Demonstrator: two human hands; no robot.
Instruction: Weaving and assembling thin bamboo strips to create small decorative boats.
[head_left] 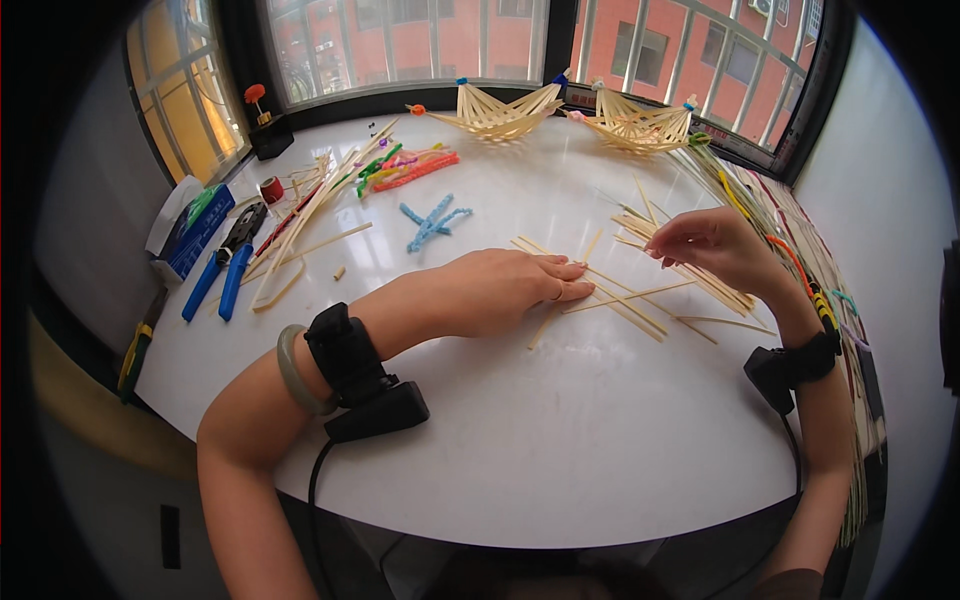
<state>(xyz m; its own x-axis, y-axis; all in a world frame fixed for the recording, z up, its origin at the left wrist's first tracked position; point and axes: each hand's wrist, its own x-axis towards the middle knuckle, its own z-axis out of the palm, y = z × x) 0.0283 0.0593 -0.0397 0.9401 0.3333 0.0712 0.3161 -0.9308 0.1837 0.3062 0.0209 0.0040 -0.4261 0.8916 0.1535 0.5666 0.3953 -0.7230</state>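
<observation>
head view: the left hand (505,288) lies flat, fingers released and spread, pressing crossed bamboo strips (625,300) onto the white bench (520,450). the strips' long axes run mostly from upper left to lower right, a few crossing the other way. the right hand (712,245) hovers just beside them, fingers pinched on one thin strip's end. two woven bamboo fans (505,115) sit by the window. two blue-handled pliers (222,270) lie at the left, near a blue tissue box (185,235) with a sheet sticking out, and blue pipe cleaners (432,222) mid-bench
</observation>
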